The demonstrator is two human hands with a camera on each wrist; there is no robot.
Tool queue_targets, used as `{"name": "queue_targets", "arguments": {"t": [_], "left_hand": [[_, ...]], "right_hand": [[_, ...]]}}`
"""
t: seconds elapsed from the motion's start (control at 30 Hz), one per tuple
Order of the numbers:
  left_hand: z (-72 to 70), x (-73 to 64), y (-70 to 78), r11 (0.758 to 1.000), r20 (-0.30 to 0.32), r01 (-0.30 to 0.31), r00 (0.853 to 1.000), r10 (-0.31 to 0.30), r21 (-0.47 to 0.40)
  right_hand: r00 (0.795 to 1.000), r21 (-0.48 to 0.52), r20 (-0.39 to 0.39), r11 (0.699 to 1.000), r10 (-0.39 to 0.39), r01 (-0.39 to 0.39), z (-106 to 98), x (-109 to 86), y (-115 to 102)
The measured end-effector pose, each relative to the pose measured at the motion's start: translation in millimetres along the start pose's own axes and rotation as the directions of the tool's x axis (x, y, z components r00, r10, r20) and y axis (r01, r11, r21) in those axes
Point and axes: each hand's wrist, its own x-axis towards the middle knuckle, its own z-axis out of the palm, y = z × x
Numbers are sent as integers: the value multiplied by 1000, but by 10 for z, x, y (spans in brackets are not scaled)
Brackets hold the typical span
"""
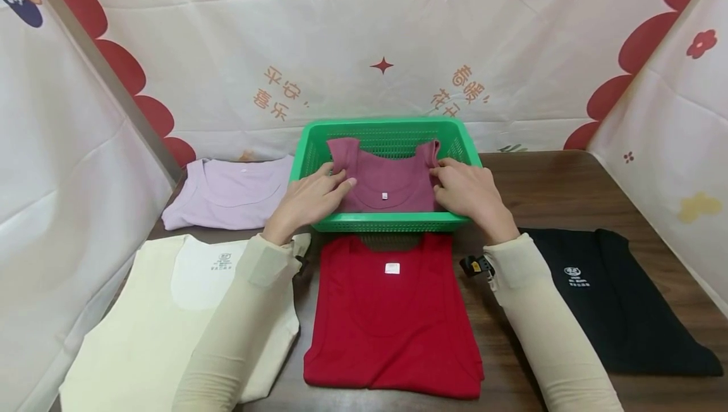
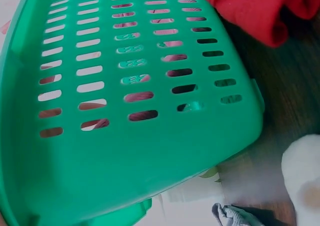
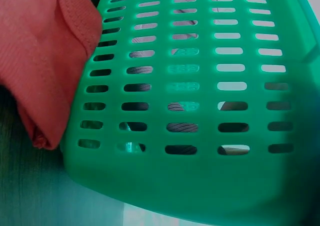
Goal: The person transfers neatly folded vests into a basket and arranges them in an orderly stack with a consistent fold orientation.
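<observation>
A mauve tank top (image 1: 392, 175) with a small white label sits folded in the green plastic basket (image 1: 387, 217), its shoulder straps standing up against the inside. My left hand (image 1: 314, 196) holds the top's left edge, reaching over the basket's front left corner. At the opposite edge, my right hand (image 1: 467, 192) grips the fabric with curled fingers. Some fingertips are hidden by cloth. Both wrist views show mostly the slotted basket wall (image 2: 125, 156), so neither hand's grip is visible there. A red tank top (image 1: 392, 323) lies folded right in front of the basket.
A lilac top (image 1: 239, 187) lies left of the basket. Nearer on the left is a cream top (image 1: 136, 330), partly under my left forearm. A black top (image 1: 620, 311) lies at the right on the dark wooden table (image 1: 546, 191). A printed cloth curtain (image 1: 364, 39) hangs behind.
</observation>
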Motion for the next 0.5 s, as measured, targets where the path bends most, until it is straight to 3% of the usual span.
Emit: {"name": "queue_targets", "arguments": {"t": [0.5], "left_hand": [[13, 14, 7, 1000, 26, 7, 1000, -8, 22]], "right_hand": [[1000, -3, -4, 1000, 3, -3, 9, -3, 2]]}}
